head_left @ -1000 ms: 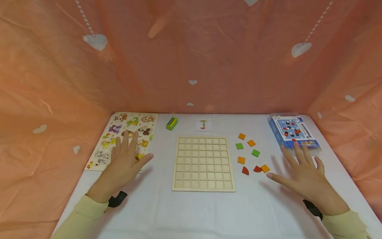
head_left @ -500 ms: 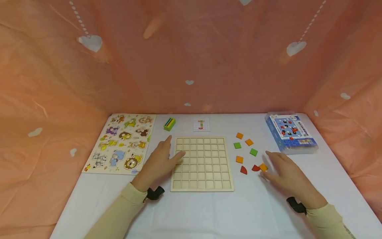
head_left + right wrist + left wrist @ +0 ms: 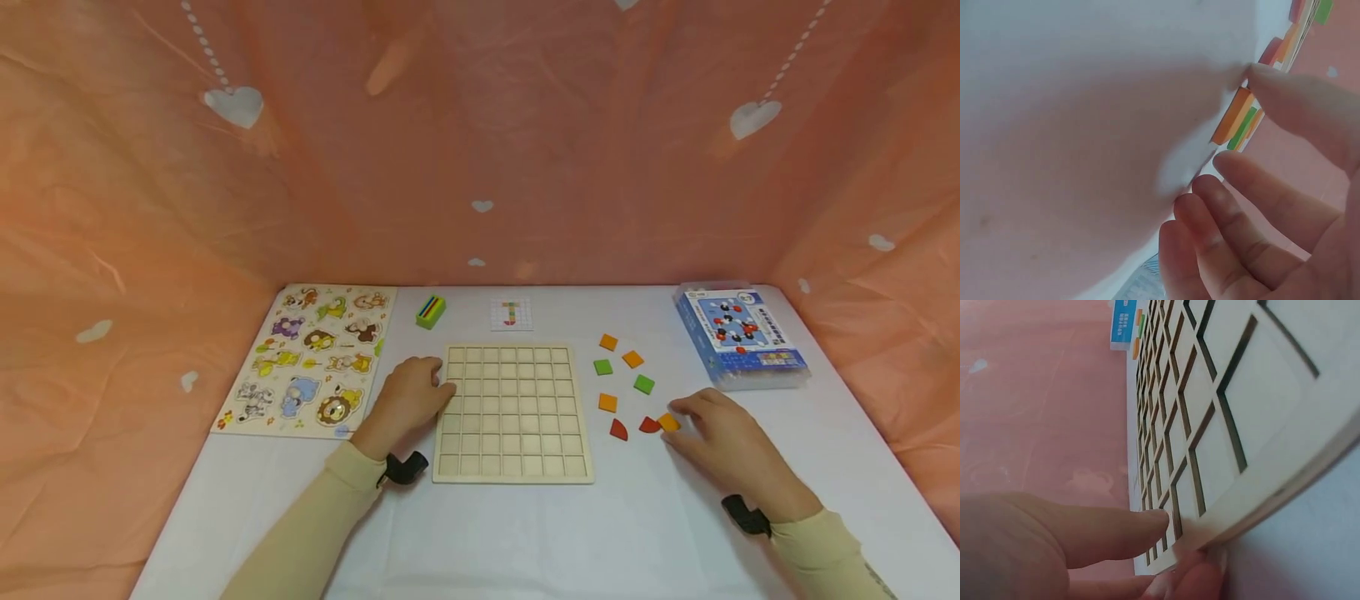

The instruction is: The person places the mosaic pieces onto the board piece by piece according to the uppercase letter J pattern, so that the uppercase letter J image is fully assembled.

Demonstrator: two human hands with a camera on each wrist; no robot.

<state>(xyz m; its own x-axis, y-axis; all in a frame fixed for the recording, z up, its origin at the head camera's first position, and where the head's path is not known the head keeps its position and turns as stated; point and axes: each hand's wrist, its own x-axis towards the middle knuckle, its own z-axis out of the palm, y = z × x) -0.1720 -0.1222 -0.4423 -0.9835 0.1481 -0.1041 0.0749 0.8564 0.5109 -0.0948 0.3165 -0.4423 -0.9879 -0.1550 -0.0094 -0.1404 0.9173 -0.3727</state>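
Observation:
A pale wooden grid board lies mid-table, its square cells bare. My left hand grips its left edge; in the left wrist view the thumb lies over the rim and the other fingers curl against the side. At the right, my right hand reaches down around an orange square tile, thumb and forefinger to either side. The right wrist view shows small gaps between that tile and the fingertips. A red quarter-round tile touches the orange one.
Loose orange tiles, green tiles and another red piece lie right of the board. Behind stand a pattern card and a green block. An animal puzzle is left, a boxed set right.
My left hand has come from over the animal puzzle to the board's left edge and curled onto it. The right hand has lowered and moved left, its fingers closing around the orange tile.

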